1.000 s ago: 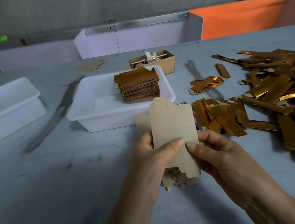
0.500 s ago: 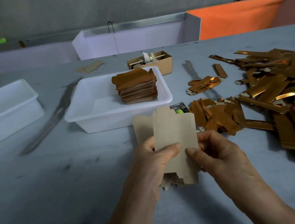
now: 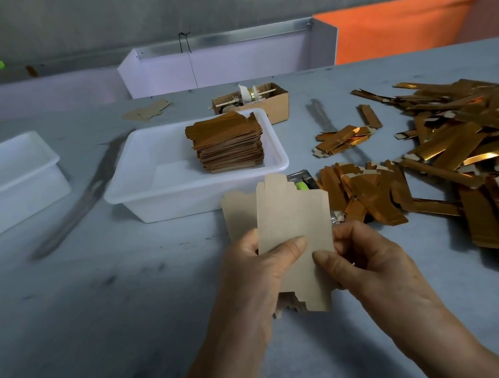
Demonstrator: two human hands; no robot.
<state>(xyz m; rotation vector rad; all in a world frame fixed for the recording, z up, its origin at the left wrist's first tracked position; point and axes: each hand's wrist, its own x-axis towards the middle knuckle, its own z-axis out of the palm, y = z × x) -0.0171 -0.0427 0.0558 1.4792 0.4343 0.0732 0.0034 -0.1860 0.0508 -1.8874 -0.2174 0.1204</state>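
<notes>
Cardboard blanks [image 3: 294,230] are gripped by the left hand [image 3: 250,276], front one pinched by the right hand [image 3: 369,262]; separation judged underway, clean peel-off needed next.

**Q:** How is the scene lit?
**A:** Dim, soft light whose source is out of view. The white tray [image 3: 183,200] casts only a faint shadow at its base. To the right of the tray, gold strips [image 3: 449,147] throw bright orange glare.

**Q:** How sharp is it?
**A:** The card [image 3: 293,224] just in front of the tray is crisp. To the left of the tray, a dark streak [image 3: 86,197] on the table [image 3: 73,324] looks smeared. Beyond the tray, the table's far edge bows with wide-angle distortion.
</notes>
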